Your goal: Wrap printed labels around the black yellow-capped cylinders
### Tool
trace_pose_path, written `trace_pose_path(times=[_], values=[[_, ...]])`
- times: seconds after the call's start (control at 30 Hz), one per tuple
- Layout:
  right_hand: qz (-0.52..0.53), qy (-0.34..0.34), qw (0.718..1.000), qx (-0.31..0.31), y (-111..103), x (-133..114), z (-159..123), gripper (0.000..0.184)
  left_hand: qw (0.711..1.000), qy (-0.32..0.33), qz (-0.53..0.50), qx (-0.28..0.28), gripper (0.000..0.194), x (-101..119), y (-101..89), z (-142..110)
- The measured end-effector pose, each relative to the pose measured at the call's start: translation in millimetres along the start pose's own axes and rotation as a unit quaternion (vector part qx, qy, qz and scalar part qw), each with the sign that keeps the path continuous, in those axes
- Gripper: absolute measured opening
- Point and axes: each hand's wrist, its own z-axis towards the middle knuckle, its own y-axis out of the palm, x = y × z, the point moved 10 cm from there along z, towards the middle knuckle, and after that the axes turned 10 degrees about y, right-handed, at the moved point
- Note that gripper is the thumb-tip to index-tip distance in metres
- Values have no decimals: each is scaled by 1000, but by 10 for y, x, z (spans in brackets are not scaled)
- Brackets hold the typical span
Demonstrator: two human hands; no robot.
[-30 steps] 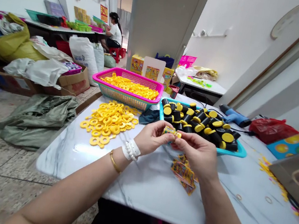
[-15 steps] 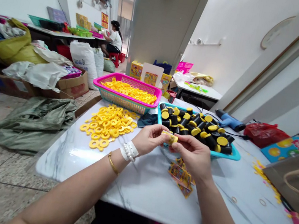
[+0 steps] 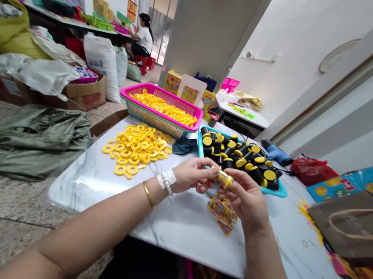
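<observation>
Between my two hands, above the table, is a small cylinder with a yellow printed wrapper [image 3: 224, 179]. My left hand [image 3: 195, 175] pinches its left end between thumb and fingers. The fingers of my right hand [image 3: 247, 197] are closed on its right side. Below them on the table lies a loose pile of printed yellow wrappers [image 3: 220, 211]. Just behind my hands stands a turquoise basket [image 3: 282, 192] full of black cylinders with yellow caps [image 3: 241, 155]. Left of my left wrist, yellow plastic rings [image 3: 138, 146] are heaped on the table.
A pink basket [image 3: 127, 93] of yellow rings stands at the table's far left. Small printed boxes [image 3: 189, 91] are behind it. A blue heat gun [image 3: 276, 153], a red plastic bag [image 3: 314, 171] and a brown paper bag [image 3: 346, 235] lie rightward. Another person [image 3: 144, 38] sits at a far table.
The wrapped cylinder has turned between my fingers, showing more of its printed side. My hands have shifted slightly right and down, and my view has swung a little to the right.
</observation>
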Motion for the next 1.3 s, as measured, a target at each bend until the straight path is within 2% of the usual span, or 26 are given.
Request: trace_pose_path(times=[0.1, 0.2, 0.33, 0.43, 0.5, 0.63, 0.73, 0.83, 0.93, 1.0, 1.07, 1.1, 1.17, 1.23, 1.3], values=[[-3, -15, 1000, 26, -80, 102, -182, 34, 998, -56, 24, -22, 58, -198, 115, -59], [32, -41, 996, 66, -209, 221, -443, 21, 989, -111, 2, -93, 57, -420, 387, -164], [28, -19, 997, 67, -249, 372, -807, 17, 966, -192, 4, -175, 58, -667, 681, -360], [-10, -3, 997, 78, -358, 371, -1140, 12, 952, -232, 21, -199, 60, -750, 748, -443], [-36, 29, 994, 94, -518, 408, -1408, 11, 958, -222, 39, -175, 61, -718, 683, -398], [-84, 85, 983, 142, -945, 587, -1995, 12, 981, -166, 74, -70, 53, -549, 419, -222], [-102, 119, 972, 174, -1165, 834, -2308, 12, 984, -150, 79, -48, 46, -501, 356, -167], [-85, 131, 960, 231, -1298, 1094, -2431, 15, 986, -140, 92, -20, 38, -496, 289, -134], [-63, 154, 942, 293, -1398, 1357, -2422, 24, 986, -134, 101, 15, 32, -492, 178, -113], [-66, 200, 932, 294, -1431, 1560, -2385, 34, 985, -137, 104, 31, 31, -491, 102, -97], [-115, 248, 923, 272, -1444, 1706, -2364, 43, 983, -142, 108, 42, 33, -493, 37, -77], [-168, 252, 915, 266, -1455, 1698, -2357, 43, 982, -146, 115, 47, 34, -499, 8, -69], [-310, 190, 891, 272, -1430, 1455, -2308, 34, 976, -147, 145, 62, 33, -496, -60, -55], [-439, 59, 849, 290, -1264, 987, -2217, 22, 967, -129, 202, 87, 29, -450, -147, -38], [-503, -70, 809, 296, -1007, 510, -2074, 15, 953, -98, 265, 108, 25, -375, -226, -14]])
